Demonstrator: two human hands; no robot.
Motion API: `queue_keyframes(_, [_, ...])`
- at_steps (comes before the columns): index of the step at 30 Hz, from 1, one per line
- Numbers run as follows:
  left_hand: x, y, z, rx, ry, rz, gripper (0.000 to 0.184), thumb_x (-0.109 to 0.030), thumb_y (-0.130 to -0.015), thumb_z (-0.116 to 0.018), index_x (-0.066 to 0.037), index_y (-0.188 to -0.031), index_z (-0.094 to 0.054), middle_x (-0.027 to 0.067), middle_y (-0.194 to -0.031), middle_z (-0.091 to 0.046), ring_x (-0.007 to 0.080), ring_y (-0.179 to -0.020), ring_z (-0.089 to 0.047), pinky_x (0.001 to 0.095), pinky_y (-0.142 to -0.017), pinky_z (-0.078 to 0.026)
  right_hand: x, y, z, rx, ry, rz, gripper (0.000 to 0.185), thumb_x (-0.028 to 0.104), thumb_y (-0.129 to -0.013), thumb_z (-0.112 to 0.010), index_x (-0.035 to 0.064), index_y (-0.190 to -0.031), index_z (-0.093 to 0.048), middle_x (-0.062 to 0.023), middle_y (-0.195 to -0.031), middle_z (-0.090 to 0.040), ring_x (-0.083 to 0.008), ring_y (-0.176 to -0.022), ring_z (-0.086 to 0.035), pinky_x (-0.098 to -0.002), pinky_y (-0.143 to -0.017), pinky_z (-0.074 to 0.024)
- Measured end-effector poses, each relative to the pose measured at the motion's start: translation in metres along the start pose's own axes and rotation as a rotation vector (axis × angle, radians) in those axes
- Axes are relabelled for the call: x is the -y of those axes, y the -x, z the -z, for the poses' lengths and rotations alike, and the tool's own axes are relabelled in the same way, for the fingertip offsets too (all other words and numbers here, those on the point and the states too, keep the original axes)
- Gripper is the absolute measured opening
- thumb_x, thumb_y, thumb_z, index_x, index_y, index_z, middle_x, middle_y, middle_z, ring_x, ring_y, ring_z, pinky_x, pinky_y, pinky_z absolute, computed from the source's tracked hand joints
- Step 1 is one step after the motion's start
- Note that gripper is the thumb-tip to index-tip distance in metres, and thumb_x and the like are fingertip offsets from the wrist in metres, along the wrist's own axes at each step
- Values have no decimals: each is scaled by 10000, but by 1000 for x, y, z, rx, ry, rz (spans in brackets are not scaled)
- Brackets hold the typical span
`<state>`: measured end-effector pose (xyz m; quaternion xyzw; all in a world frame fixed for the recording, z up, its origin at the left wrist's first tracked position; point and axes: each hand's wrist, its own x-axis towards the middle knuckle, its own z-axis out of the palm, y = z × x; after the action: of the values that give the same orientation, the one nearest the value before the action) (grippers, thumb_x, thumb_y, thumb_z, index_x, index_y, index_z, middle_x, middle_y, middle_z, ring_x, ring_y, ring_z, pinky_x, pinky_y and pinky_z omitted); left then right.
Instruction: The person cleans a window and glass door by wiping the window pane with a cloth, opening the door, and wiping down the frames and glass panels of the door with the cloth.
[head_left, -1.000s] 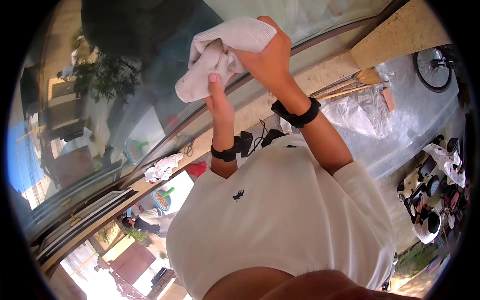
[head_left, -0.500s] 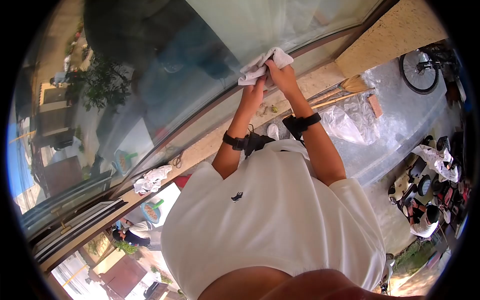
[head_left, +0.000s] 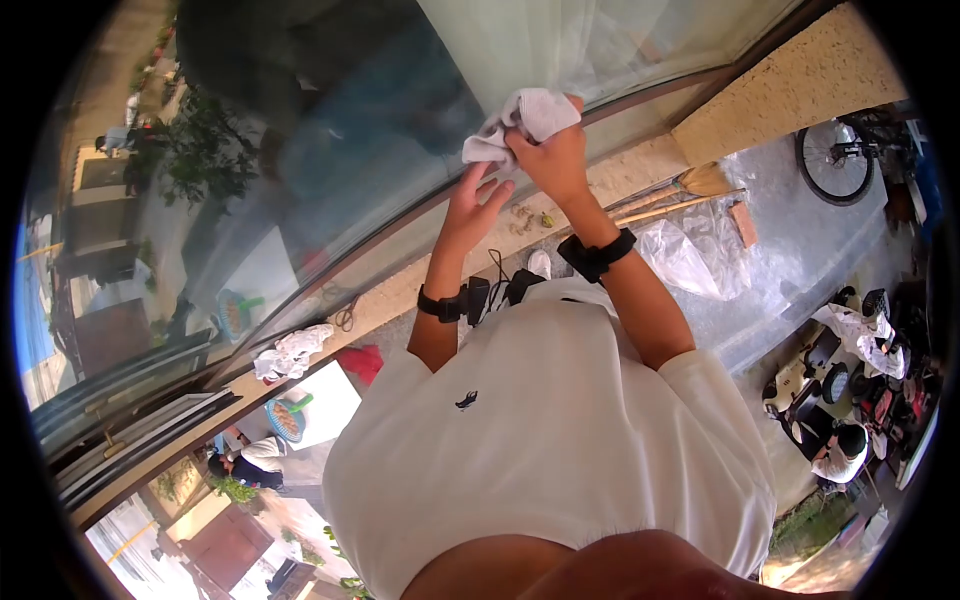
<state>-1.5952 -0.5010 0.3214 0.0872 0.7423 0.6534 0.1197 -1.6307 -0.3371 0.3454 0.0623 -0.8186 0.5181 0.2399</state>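
Rag [head_left: 523, 122]: soft cloth, matt, ribbed look. Window pane [head_left: 370, 130]: glass, smooth, glossy, reflective. Ledge [head_left: 400, 292]: stone-like, matt. Wall edge [head_left: 790, 95]: rough, speckled. Plastic sheet [head_left: 685, 262]: clear, crinkled, shiny. Floor [head_left: 775, 250]: smooth, slightly glossy. Shirt [head_left: 560, 430]: smooth matt cloth. Broom [head_left: 705, 180]: straw-like bristles. All looked that way; crumpled bundle [head_left: 294, 353] was cloth.

wht cloth [head_left: 543, 112], bunched w/ folds, nr window glass [head_left: 370, 130]

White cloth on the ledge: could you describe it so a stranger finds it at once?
Find the large window, then the ledge along its frame. Towards the lower left, a crumpled white cloth lies there, near the blue container. Unlike the cloth in the right hand, nobody holds it.
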Motion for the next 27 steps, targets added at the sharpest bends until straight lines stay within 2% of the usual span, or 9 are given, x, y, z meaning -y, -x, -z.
queue_keyframes(2, [-13, 11, 10, -2, -93, -98, 402, -202, -922, -627, -46, -1285, -551, 119, -1345, -538, 227, -1261, -499, 375, -1047, -404, 29, -22, 21, -382, -25, -5, 360, 120, -731, -749, -1, -1018, -570, -153, -1061, -544, -289, -874, -580, -399, -769, -483])
queue_keyframes(4, [-13, 14, 27, 16, -537, -208, 413, -198, -939, -608, -83, -1329, -536, 140, -1368, -522, 298, -1261, -504, 367, -1050, -395, 38, -52, 50, -522, -93, 150, 472, 139, -717, -780, -36, -1077, -529, -171, -1155, -485, -286, -981, -575, -421, -822, -480])
queue_keyframes(7, [19, 28, 44, 3, -722, -174, 421, -192, -914, -618, -98, -1319, -548, 174, -1396, -483, 356, -1290, -450, 408, -1066, -385, 75, -95, 87, -725, 57, 459, 453, 118, -599, -808, 46, -1008, -628, -153, -1135, -571, -329, -965, -585, -416, -774, -481])
queue_keyframes(10, [37, 38, 50, 21, -831, -132, 439, -186, -894, -621, -61, -1309, -548, 196, -1417, -444, 387, -1295, -424, 435, -1069, -380, 106, -96, 90, -476, -247, 266, 215, 101, -811, -690, 113, -1009, -608, -1, -918, -657, -233, -846, -633, -406, -725, -485])
queue_keyframes(12, [50, 43, 54, 41, -943, -156, 474, -189, -885, -622, -50, -1329, -530, 207, -1458, -384, 402, -1319, -388, 473, -1082, -355, 96, -88, 70, -480, 358, 573, 347, 13, -731, -709, 24, -1058, -591, -63, -1058, -642, -296, -1030, -604, -416, -851, -469])
queue_keyframes(14, [49, 45, 49, 60, -954, -109, 500, -190, -882, -620, -44, -1348, -511, 227, -1482, -331, 421, -1349, -341, 498, -1099, -323, 83, -68, 36, -506, 316, 532, 436, 118, -608, -782, 110, -1014, -624, -113, -1214, -588, -302, -1066, -556, -438, -828, -436])
queue_keyframes(22, [70, 54, 45, 133, -1052, -93, 661, -259, -824, -673, -73, -1412, -435, 233, -1516, -228, 421, -1433, -177, 586, -1075, -288, 29, 20, -23, 83, 599, 736, 192, 177, -766, -660, 205, -923, -552, 71, -1247, -586, -221, -1196, -512, -439, -942, -402])
queue_keyframes(23, [72, 54, 45, 151, -1084, -69, 651, -267, -829, -669, -69, -1407, -442, 230, -1548, -180, 410, -1446, -152, 591, -1071, -290, 26, 22, -20, 102, 617, 742, 227, 147, -770, -643, 225, -976, -589, 58, -1144, -603, -193, -1230, -513, -455, -981, -364])
queue_keyframes(27, [78, 56, 47, 167, -1132, -93, 633, -262, -829, -666, -59, -1392, -461, 227, -1580, -109, 401, -1461, -119, 573, -1068, -305, 35, -10, 16, 34, 747, 817, 181, 189, -786, -642, 232, -929, -541, 108, -1238, -588, -117, -1241, -517, -396, -977, -409])
